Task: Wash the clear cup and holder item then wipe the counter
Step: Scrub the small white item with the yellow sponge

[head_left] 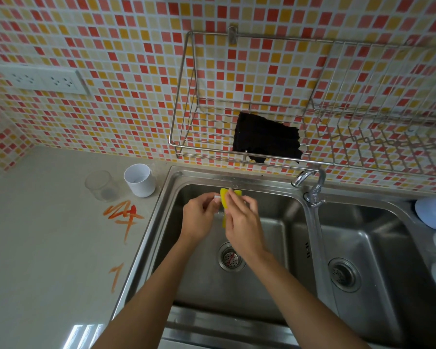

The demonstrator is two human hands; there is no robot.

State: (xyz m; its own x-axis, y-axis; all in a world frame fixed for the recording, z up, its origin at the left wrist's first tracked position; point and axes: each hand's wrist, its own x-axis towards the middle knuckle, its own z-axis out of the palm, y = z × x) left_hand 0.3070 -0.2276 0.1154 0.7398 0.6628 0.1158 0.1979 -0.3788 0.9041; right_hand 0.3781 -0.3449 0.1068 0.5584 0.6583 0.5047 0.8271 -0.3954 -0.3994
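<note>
Grey counter (pixel 48 248) streaked with orange smears (pixel 124 215), clear cup (pixel 101 185) and white holder (pixel 140 180) standing well left of the fingers; over the steel sink (pixel 275 222), left hand (pixel 199 217) pinching a small clear item, right hand (pixel 242 222) gripping a yellow sponge (pixel 224 197); mosaic-tiled wall (pixel 111 71) beyond.

A single head-worn wide-angle camera looks steeply down from above the double sink (pixel 312 222), close over its left basin. It faces the tiled wall (pixel 111 84) behind the sink, taking in the wire rack (pixel 237 137) above it and the counter (pixel 48 235) to the sink's left.
</note>
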